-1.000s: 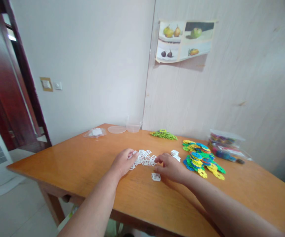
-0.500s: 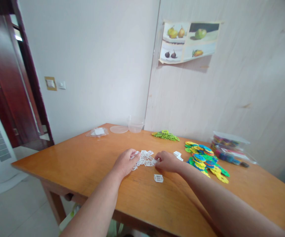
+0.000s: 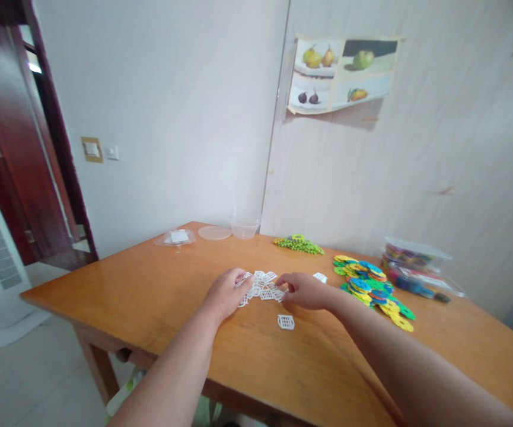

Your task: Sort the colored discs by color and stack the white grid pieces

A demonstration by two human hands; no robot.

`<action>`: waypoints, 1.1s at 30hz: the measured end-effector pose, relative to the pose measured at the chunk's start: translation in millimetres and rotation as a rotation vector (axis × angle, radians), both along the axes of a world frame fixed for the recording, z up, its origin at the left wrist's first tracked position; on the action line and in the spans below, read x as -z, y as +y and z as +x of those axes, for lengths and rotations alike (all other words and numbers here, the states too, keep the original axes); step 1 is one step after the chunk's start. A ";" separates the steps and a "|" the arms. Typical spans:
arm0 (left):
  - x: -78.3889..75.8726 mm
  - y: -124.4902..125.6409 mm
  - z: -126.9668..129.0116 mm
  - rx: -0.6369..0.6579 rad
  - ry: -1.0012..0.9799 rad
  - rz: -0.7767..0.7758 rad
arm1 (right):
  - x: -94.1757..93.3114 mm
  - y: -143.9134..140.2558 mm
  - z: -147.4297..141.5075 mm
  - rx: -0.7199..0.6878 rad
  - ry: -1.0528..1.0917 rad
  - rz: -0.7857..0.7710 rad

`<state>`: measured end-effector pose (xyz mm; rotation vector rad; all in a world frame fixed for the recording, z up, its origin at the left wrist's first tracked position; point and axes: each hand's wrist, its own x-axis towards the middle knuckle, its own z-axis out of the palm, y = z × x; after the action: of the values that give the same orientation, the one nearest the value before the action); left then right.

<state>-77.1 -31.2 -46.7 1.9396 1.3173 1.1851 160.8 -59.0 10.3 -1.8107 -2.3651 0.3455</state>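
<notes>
Far left on the wooden table (image 3: 140,296), a clear packet (image 3: 175,238), a flat lid (image 3: 214,233) and a clear tub (image 3: 244,224) sit by the wall. Left hand (image 3: 227,292) rests curled on the near edge of the white grid pieces (image 3: 263,286), fingers touching them. Right hand (image 3: 303,290) pinches at the pile's other side; its grip is hard to tell. One stray white piece (image 3: 286,322) lies nearer. Beyond, green pieces (image 3: 298,244), coloured discs (image 3: 372,284), a plastic box (image 3: 414,267).
</notes>
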 end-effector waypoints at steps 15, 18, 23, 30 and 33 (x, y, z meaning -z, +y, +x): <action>-2.5 -2.2 -1.2 -0.013 0.012 -0.010 | -1.5 -5.8 0.7 -0.029 0.041 0.038; -3.3 -3.0 -1.5 -0.002 0.012 -0.015 | -7.6 -18.4 3.6 -0.076 0.073 0.031; -4.4 -4.1 -1.3 -0.007 0.011 -0.027 | -15.3 -43.9 4.8 -0.181 0.079 -0.046; -4.7 -3.6 -0.2 -0.014 0.007 -0.023 | -14.3 -54.9 5.1 -0.225 0.067 -0.068; -4.5 -3.0 -0.8 -0.014 0.008 -0.016 | -16.6 -49.1 8.3 -0.168 0.071 -0.047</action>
<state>-77.9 -34.3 -42.2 1.9288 1.3432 1.1705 169.1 -108.1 26.9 -1.5938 -2.4853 0.4801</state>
